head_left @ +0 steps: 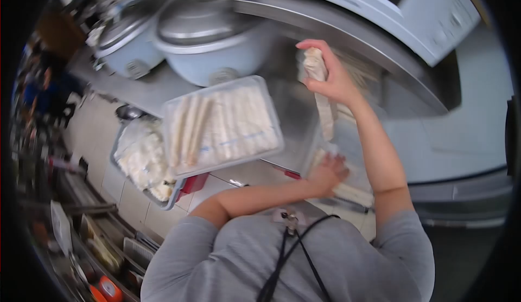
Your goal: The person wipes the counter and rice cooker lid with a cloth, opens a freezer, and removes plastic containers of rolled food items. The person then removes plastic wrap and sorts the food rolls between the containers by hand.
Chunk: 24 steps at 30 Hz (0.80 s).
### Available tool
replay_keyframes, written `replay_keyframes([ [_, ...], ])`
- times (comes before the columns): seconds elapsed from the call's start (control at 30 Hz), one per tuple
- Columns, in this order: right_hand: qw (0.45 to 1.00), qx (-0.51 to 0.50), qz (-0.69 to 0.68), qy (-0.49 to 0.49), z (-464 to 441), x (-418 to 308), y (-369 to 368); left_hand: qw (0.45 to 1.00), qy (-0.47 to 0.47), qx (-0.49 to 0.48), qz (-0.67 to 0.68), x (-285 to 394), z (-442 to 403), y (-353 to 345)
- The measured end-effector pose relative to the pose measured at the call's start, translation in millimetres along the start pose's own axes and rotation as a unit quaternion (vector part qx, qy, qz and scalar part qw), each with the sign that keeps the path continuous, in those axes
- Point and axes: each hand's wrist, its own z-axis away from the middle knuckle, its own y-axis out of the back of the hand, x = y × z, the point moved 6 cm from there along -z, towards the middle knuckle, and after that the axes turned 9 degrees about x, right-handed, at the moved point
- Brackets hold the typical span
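Note:
My right hand (332, 75) is raised at upper right, with fingers and thumb wrapped round a long cream-coloured roll (325, 119) that hangs down; its exact kind is unclear. Lower down, my left hand (329, 175) lies flat with fingers apart over a clear plastic container (355, 153) holding similar pale sticks. Motion blurs the fingers and that container. To the left, a translucent tray (278, 134) holds a row of long cream-coloured rolls (225, 123) on a plastic sheet, with a few lying on top.
Two large rice cookers (214, 55) (133, 50) with metal lids stand behind the tray on a steel counter (130, 93). A grey tub (115, 153) of white chunks is at left, beside something red (192, 185). A white appliance (429, 17) overhangs at upper right.

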Motion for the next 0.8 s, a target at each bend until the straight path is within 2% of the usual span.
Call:
replay_keyframes([
  [0.03, 1.000, 0.016, 0.014, -0.018, 10, 13, 20, 1.000, 0.003, 0.003, -0.006, -1, -1, 5],
  [0.1, 0.995, -0.060, 0.076, -0.034, 31, 52, 41, 1.000, -0.012, -0.005, -0.002, 1, -3, 10],
  [0.13, 0.975, -0.118, 0.123, -0.146, 47, 88, 47, 1.000, -0.003, -0.008, -0.011, -1, -4, 11],
  [0.17, 0.974, -0.110, 0.125, -0.154, 60, 113, 53, 1.000, -0.013, -0.012, -0.007, 0, -4, 8],
  [0.23, 0.923, -0.247, 0.244, -0.166, 95, 169, 44, 1.000, -0.002, -0.004, -0.014, -2, -6, 5],
  [0.3, 0.914, -0.245, 0.275, -0.170, 128, 218, 36, 1.000, -0.003, -0.008, -0.021, 0, -6, 8],
  [0.37, 0.904, -0.246, 0.305, -0.174, 145, 232, 40, 1.000, -0.002, -0.012, -0.028, 1, -7, 7],
  [0.43, 0.918, -0.160, 0.336, -0.140, 151, 231, 57, 1.000, 0.007, 0.001, -0.026, -1, -7, 7],
  [0.47, 0.918, -0.160, 0.334, -0.143, 153, 230, 65, 1.000, 0.006, -0.002, -0.024, -1, -7, 7],
  [0.53, 0.888, -0.187, 0.317, -0.274, 162, 239, 82, 0.999, -0.008, 0.000, -0.043, 0, -7, 9],
  [0.57, 0.888, -0.187, 0.317, -0.276, 165, 243, 80, 0.999, -0.009, -0.001, -0.041, 1, -6, 10],
  [0.63, 0.755, -0.407, 0.261, -0.444, 204, 270, 60, 0.999, -0.006, 0.009, -0.034, 1, -7, 12],
  [0.67, 0.755, -0.406, 0.261, -0.444, 208, 278, 58, 0.999, -0.006, 0.009, -0.034, 0, -7, 11],
  [0.73, 0.837, -0.282, 0.321, -0.342, 191, 285, 65, 1.000, -0.007, 0.017, -0.026, -1, -7, 11],
  [0.8, 0.846, -0.269, 0.313, -0.339, 191, 291, 68, 1.000, -0.005, 0.016, -0.020, -1, -5, 12],
])
